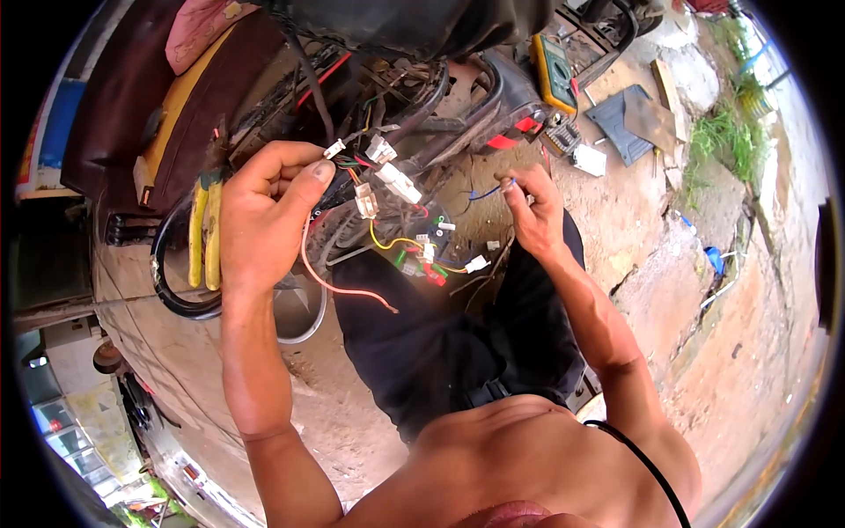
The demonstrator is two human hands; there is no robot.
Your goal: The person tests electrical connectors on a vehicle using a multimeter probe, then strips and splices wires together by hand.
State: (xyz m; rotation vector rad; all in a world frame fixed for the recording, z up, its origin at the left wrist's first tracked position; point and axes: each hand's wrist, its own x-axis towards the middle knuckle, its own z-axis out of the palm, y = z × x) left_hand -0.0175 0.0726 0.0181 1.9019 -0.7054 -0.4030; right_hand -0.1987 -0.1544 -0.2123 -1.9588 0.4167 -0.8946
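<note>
My left hand (268, 207) is closed, thumb against fingers, at a bundle of wires with a small white plug (334, 149) at the fingertips. An orange-pink wire (339, 290) hangs from below that thumb, its end loose. Just right of the hand are several white connectors (399, 182) on coloured wires. My right hand (534, 207) pinches a short blue wire (484, 192) between thumb and fingertip, apart from the bundle. Between my knees, a yellow wire (392, 242) runs to more white plugs (476, 264).
Yellow-handled pliers (205, 233) rest beside my left wrist. A yellow-cased multimeter (554, 73) lies on the vehicle's rear part, near its red light (503, 141). On the ground at right are a dark grey tray (620, 123), a white box (589, 160) and a blue object (715, 259).
</note>
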